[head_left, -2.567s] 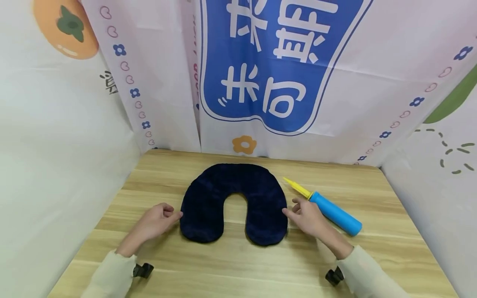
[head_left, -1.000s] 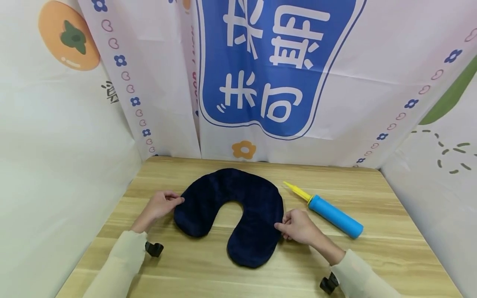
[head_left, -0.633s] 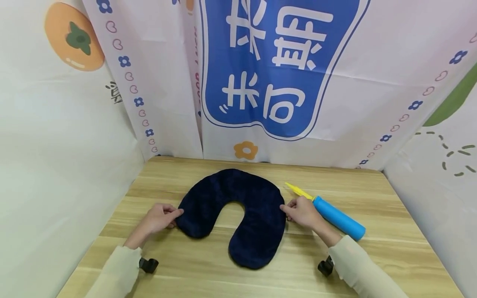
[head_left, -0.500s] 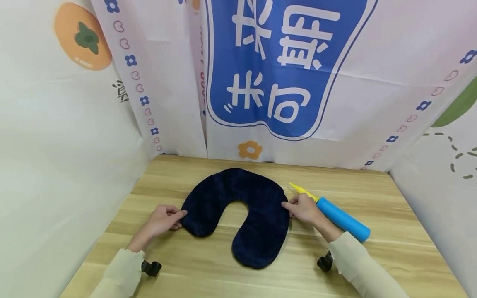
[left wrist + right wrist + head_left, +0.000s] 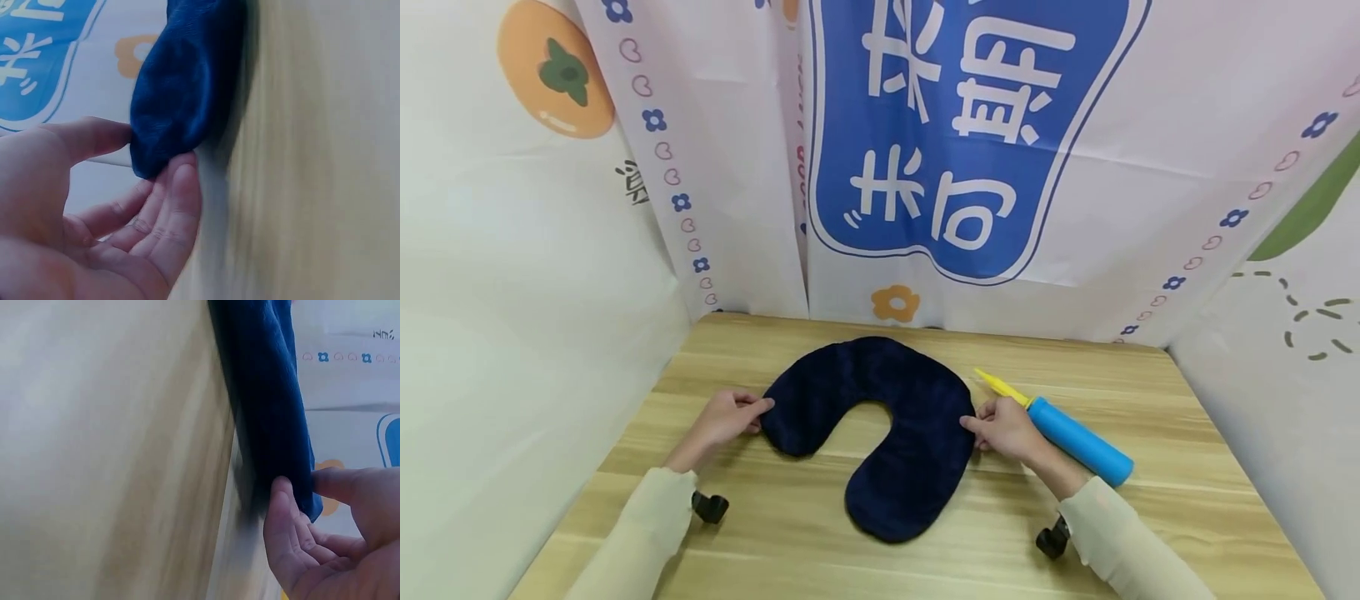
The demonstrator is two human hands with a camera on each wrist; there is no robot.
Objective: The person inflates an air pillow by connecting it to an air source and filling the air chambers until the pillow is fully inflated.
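A dark navy, U-shaped neck pillow (image 5: 917, 417) with a plush surface lies flat-looking over the wooden table, its opening toward the person and turned to the lower left. My left hand (image 5: 726, 419) pinches its left outer edge, thumb on top and fingers beneath. On the opposite side my right hand (image 5: 1006, 431) pinches the right outer edge in the same way. Both wrist views show the pillow (image 5: 178, 94) between thumb and fingertips, with its edge raised off the table near the hands.
To the right of the pillow lies a blue hand pump (image 5: 1078, 440) with a yellow nozzle (image 5: 1000, 385), just beyond my right hand. The wood-grain table (image 5: 790, 550) ends at a printed cloth backdrop (image 5: 752, 208). White side walls (image 5: 527, 333) flank it.
Since the earliest frame the pillow has rotated, its left arm now farther back and its right arm nearer the person. In the last half second the left hand has shifted slightly away from the person.
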